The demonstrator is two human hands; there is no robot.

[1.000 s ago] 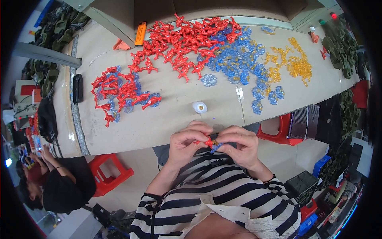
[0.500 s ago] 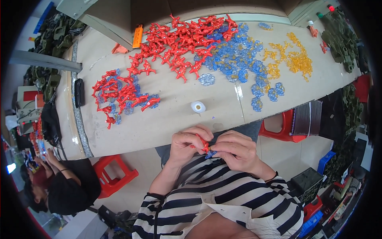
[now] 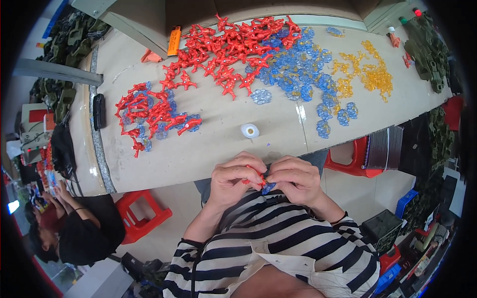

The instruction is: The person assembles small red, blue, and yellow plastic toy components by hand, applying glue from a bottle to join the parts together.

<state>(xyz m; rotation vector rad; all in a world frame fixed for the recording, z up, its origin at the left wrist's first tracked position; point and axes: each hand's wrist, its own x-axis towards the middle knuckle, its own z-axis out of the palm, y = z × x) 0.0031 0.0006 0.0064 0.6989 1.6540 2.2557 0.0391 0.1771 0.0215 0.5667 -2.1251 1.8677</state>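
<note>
Shifted slightly: right hand [image 3: 299, 182], fingers pinched at blue piece [image 3: 268, 188]. Left hand [image 3: 232, 180]: closed on red figure [image 3: 259, 175]. Pieces remain together, apparently unfinished.

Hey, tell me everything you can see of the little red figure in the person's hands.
The red figure is small, glossy and plastic-looking, with thin limb-like parts. It is held above the lap, just off the table's near edge. The left hand grips it, hiding much of it. A translucent blue piece meets its lower right, by the right hand. Its exact pose is unclear.
</note>
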